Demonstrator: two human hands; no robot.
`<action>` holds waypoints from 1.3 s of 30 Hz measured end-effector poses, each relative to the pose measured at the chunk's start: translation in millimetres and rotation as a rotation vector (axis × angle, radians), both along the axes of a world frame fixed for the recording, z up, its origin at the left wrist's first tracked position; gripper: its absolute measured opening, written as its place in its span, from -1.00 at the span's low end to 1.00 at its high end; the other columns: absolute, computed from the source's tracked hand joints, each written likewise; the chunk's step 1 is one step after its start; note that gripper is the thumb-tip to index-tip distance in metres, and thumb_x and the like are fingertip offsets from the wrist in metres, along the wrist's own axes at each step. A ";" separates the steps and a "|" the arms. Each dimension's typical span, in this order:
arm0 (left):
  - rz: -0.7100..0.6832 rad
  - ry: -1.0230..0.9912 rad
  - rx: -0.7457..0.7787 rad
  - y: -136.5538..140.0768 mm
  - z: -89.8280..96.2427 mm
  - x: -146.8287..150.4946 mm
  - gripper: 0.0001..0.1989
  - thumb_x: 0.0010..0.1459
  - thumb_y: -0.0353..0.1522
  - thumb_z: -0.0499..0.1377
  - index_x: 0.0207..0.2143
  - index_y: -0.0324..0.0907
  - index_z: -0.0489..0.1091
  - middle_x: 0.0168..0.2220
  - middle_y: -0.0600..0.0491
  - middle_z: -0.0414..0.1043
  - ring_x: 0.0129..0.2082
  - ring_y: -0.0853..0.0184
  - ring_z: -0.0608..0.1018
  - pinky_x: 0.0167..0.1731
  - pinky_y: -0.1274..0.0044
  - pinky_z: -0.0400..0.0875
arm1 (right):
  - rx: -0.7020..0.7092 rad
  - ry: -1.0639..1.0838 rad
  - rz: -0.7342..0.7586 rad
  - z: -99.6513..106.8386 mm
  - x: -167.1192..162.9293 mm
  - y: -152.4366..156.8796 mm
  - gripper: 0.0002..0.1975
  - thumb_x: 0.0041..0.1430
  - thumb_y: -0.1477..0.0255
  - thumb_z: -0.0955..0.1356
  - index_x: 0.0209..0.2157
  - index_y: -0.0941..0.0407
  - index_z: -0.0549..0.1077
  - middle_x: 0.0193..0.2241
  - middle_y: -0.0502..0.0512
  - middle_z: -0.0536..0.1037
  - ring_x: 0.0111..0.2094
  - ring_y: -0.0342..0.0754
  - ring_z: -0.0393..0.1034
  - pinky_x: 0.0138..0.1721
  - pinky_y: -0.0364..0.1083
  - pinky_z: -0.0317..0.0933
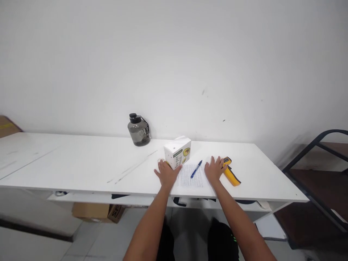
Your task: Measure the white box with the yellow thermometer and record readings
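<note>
My left hand lies with fingers spread at the lower front of a white box with avocado pictures on it. Something yellow, mostly hidden, shows by its fingertips. My right hand rests flat with fingers apart at the right edge of a handwritten sheet of paper. Its outer fingers reach the yellow and black gun-shaped tool, perhaps an infrared thermometer; it does not grip it. Between my hands a blue pen lies slanted across the paper.
A dark translucent water jug stands against the wall on the white desk. Under the desk are an open shelf and a cardboard box. Dark metal-framed shelving stands to the right. Another carton is at the far left.
</note>
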State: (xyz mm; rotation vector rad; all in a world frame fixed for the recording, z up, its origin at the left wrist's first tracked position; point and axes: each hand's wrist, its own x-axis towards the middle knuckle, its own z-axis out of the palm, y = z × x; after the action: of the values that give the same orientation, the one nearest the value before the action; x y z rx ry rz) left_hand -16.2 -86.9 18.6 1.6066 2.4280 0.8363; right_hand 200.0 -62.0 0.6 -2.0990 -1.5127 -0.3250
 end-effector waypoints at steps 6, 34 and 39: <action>0.014 -0.052 0.070 -6.4 7.2 1.5 -0.09 -0.04 0.09 0.11 0.19 -0.34 0.00 0.26 -0.35 -0.03 0.30 -0.02 -0.02 0.20 0.05 -0.20 | -0.184 -0.052 0.148 26.7 28.1 -0.9 -0.46 0.19 0.32 0.21 0.18 0.22 0.22 0.19 0.41 0.18 0.17 0.27 0.05 0.07 0.19 -0.06; -0.009 -0.069 0.019 -5.5 9.5 0.0 -0.21 0.09 0.15 -0.14 0.12 -0.27 0.21 0.29 -0.21 -0.01 0.31 0.05 -0.03 0.21 0.04 -0.23 | -0.031 0.792 0.555 59.2 14.0 -33.1 -0.48 0.20 0.10 0.12 -0.11 0.19 0.43 -0.36 0.15 0.55 -0.34 0.04 0.43 -0.31 -0.06 0.27; -0.003 -0.043 0.022 -5.7 8.6 0.2 -0.24 0.09 0.14 -0.11 0.09 -0.25 0.24 0.28 -0.23 0.01 0.30 0.05 0.00 0.20 0.04 -0.22 | -0.011 0.560 0.927 72.0 -25.5 -37.2 -0.54 0.18 0.25 0.19 0.05 0.14 0.37 -0.11 0.13 0.53 -0.12 0.05 0.41 -0.09 -0.04 0.25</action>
State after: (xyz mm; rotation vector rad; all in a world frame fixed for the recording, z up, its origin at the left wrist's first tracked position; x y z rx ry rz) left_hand -16.0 -92.6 27.2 1.5818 2.3953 0.8902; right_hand 174.5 -99.2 72.6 -1.1304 -1.8823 0.5586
